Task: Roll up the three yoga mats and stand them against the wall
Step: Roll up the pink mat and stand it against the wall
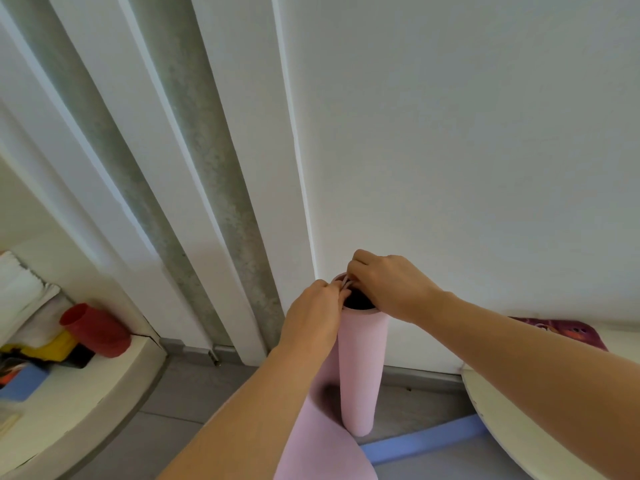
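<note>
Both hands (349, 299) atop upright pink mat (360, 368)

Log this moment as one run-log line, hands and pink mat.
pink mat: upright by wall, loose flap trailing | left hand: pinching top rim | right hand: pinching top rim | blue mat: on floor

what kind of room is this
Probably a room in a home, perhaps a bedroom or play area: plain white wall, grey floor, a shelf with a red cup and clutter, and a patterned cushion.
</note>
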`<state>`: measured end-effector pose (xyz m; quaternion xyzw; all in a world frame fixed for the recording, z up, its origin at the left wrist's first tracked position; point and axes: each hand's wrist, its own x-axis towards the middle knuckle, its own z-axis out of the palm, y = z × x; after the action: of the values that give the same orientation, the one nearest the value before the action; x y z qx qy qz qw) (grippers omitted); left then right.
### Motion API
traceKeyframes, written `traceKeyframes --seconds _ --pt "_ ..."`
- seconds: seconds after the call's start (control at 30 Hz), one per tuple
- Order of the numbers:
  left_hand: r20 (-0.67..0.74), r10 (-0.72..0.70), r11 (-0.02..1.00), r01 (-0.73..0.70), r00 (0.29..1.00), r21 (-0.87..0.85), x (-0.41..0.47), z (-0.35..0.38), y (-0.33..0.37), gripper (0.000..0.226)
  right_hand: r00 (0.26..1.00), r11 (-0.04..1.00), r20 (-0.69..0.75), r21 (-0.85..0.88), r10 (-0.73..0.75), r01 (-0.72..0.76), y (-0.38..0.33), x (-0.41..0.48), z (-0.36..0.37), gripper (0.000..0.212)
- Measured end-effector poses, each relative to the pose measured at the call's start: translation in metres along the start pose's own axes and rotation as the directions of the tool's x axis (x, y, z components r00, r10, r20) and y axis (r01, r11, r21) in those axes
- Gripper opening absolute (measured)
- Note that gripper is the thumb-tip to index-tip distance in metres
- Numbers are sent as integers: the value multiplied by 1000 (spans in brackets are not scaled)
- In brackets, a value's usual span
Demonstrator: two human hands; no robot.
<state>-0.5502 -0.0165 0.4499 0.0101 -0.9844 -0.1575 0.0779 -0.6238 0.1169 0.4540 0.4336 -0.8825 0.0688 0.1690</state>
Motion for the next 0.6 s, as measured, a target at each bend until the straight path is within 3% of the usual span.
traceKeyframes --seconds 0.17,0.23,0.33,0.47,0.53,0.6 --pt "48 -8 995 4 999 96 -1 -3 4 31 982 985 -173 169 74 -44 -3 -6 8 8" --pt "48 -11 991 4 999 130 -2 -4 5 28 978 969 -159 229 133 -95 -5 -7 6 9" --pt "27 14 990 -17 1000 141 -5 -6 5 27 983 946 28 269 180 -181 -1 -4 -7 22" --pt "-2 65 989 -64 998 129 -9 -4 5 31 920 971 385 184 70 -151 6 7 -28 57" --pt "-9 80 988 -78 997 135 -10 -2 7 34 889 998 457 39 19 -42 4 11 -28 54" --pt "-16 78 989 -75 997 124 -10 0 9 33 905 989 420 -95 -66 116 2 11 -23 39"
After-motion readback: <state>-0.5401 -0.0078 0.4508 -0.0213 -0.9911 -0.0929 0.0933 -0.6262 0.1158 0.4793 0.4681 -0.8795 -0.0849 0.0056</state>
